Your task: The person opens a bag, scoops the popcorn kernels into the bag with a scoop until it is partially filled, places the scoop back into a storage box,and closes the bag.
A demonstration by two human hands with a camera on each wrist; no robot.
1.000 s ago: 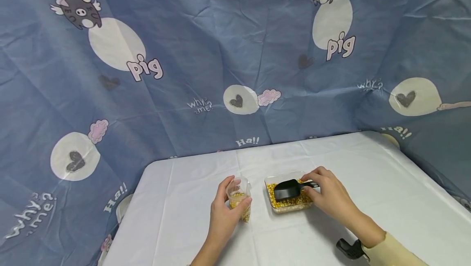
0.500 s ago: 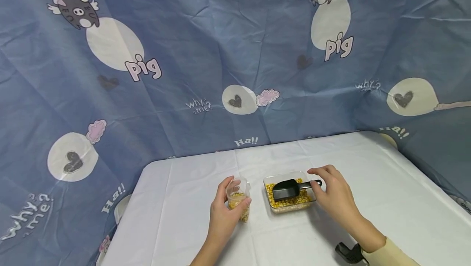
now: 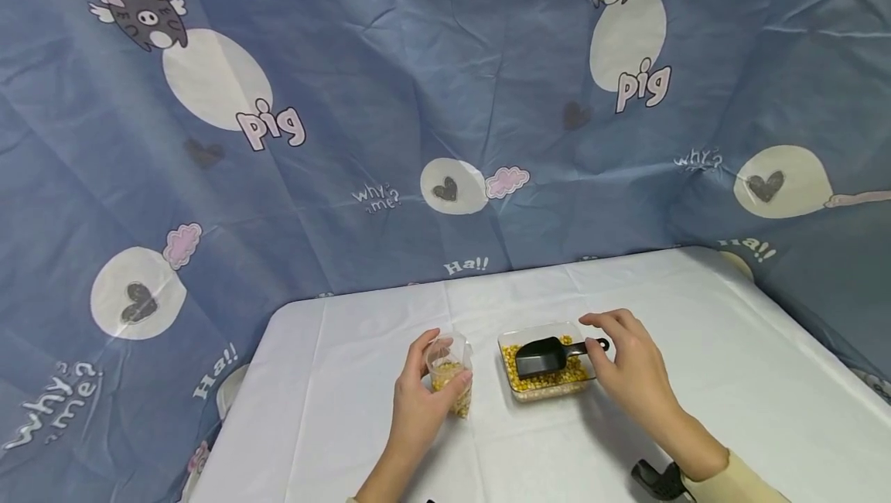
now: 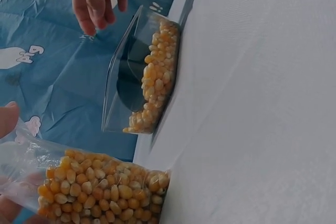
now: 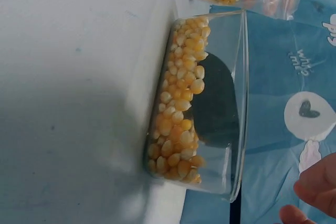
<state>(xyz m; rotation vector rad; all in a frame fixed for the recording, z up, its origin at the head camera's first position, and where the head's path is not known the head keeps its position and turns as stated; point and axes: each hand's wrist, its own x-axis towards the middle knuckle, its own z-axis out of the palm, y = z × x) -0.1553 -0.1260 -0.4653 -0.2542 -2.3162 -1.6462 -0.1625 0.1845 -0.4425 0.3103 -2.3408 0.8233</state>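
My left hand [image 3: 415,410] grips a clear plastic bag [image 3: 460,408] partly filled with yellow corn kernels [image 4: 105,188], its fingers and thumb around the bag's open upper part. The bag stands upright on the table. To its right sits a clear rectangular container [image 3: 553,392] with more kernels [image 5: 177,103]. A black scoop [image 3: 541,358] lies on those kernels, its handle sticking out over the right rim. Close to that handle is my right hand [image 3: 639,371], fingers loosely bent and apart. In the right wrist view, nothing is between its fingertips [image 5: 315,184].
A white cloth covers the table [image 3: 362,410]. Behind it hangs a blue curtain [image 3: 390,100] printed with pigs and words. A black wrist-worn device [image 3: 657,480] sits by the right sleeve [image 3: 731,482].
The right hand has let go of the scoop's handle and lifted slightly away to the right. The scoop stays in the container. The left hand still holds the bag in about the same place.
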